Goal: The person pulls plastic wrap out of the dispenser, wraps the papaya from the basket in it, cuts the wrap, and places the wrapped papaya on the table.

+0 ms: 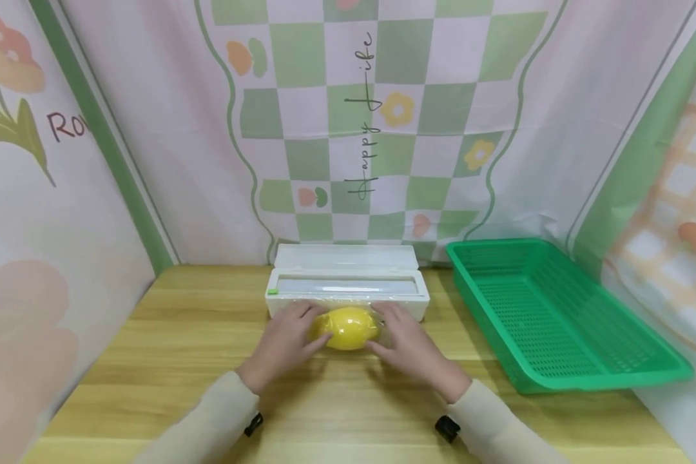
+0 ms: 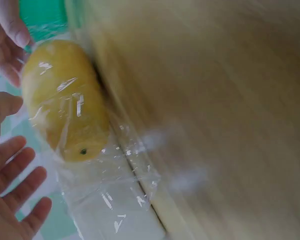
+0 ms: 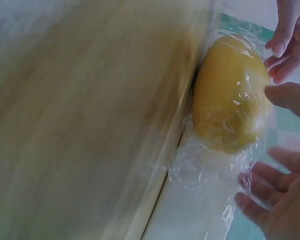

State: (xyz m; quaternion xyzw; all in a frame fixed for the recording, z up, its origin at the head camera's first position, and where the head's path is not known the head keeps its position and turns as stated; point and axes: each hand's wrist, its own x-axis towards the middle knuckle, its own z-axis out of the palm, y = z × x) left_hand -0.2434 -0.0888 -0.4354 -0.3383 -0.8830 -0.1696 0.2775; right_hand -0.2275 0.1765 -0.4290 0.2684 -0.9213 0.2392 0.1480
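Note:
A yellow oval fruit, mango-like (image 1: 350, 327), lies against the front of a white cling film box (image 1: 348, 308) with its lid raised. Clear cling film (image 2: 107, 197) covers the fruit and spreads past its end in wrinkles. To the fruit's left is my left hand (image 1: 287, 338), fingers spread and thumb near its side. My right hand (image 1: 412, 345) mirrors it on the right, with loosely bent fingers beside the film (image 3: 205, 170) and the thumb close to the fruit. Whether the fingertips touch the film cannot be made out.
A green perforated basket (image 1: 487, 328) stands on the right of the wooden table (image 1: 197, 348). Behind the box hangs a checked, printed curtain (image 1: 354, 148). Printed cloth also closes off both sides.

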